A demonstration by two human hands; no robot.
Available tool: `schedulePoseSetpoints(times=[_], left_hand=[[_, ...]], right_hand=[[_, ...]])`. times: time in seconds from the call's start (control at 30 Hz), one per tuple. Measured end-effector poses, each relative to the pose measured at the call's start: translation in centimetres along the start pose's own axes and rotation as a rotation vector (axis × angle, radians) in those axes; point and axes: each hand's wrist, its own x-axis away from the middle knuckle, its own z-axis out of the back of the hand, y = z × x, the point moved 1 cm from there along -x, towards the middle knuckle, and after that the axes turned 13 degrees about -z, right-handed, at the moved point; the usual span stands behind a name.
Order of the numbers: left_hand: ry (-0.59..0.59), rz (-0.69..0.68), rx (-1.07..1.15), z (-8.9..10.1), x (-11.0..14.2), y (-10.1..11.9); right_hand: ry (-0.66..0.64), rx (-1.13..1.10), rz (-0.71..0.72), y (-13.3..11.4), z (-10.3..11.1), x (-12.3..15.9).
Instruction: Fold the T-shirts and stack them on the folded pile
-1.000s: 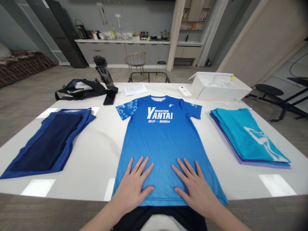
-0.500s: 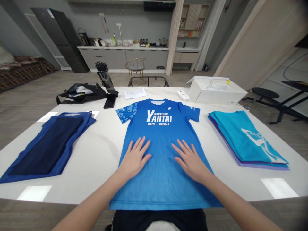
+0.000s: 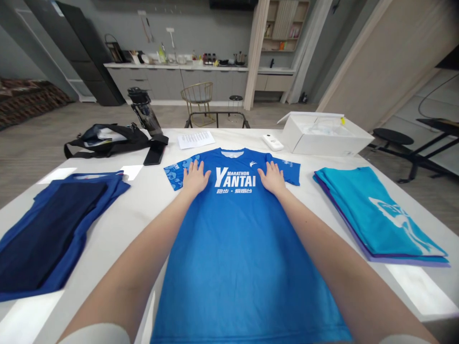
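A blue short-sleeved T-shirt (image 3: 236,239) with white "Marathon Yantai" lettering lies spread flat, its collar at the far end and its hem toward me. My left hand (image 3: 195,178) rests palm down on its upper left part, beside the patterned sleeve, fingers stretched forward. On the upper right part, near the other sleeve and the small white logo, lies my right hand (image 3: 271,178), also flat with fingers apart. Neither hand grips the cloth.
Dark blue folded clothes (image 3: 53,229) lie at left, and a stack of folded turquoise and purple shirts (image 3: 380,215) at right. Along the far side are a black bag (image 3: 107,141), bottle (image 3: 145,112), phone (image 3: 155,153), paper (image 3: 195,139), white device (image 3: 272,142) and white box (image 3: 324,136).
Both hands have moved forward over the shirt, from its middle up to the chest and shoulder area. The view has shifted slightly, and the shirt stays spread out.
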Motion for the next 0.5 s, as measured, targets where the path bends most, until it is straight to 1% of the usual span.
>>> schedulePoseSetpoints(times=[0.07, 0.17, 0.27, 0.37, 0.43, 0.5], left_hand=[[-0.045, 0.069, 0.024, -0.6, -1.6, -1.1], [-0.088, 0.146, 0.055, -1.5, -2.6, -2.0], [-0.095, 0.203, 0.066, -1.7, -2.7, -2.2], [-0.111, 0.241, 0.065, -1.4, -2.5, -2.3], [-0.13, 0.248, 0.062, -1.1, -2.5, -2.6], [-0.132, 0.23, 0.057, -0.8, -2.7, -3.5]], right_hand=[[-0.042, 0.016, -0.032, 0.2, -0.3, -1.9], [-0.116, 0.069, -0.097, 0.7, -0.8, -3.4], [-0.179, 0.102, -0.164, 1.1, -0.7, -4.0], [-0.223, 0.105, -0.182, 1.2, -0.3, -4.7], [-0.232, 0.093, -0.19, 1.3, 0.0, -5.3], [-0.204, 0.089, -0.178, 1.4, 0.1, -5.9]])
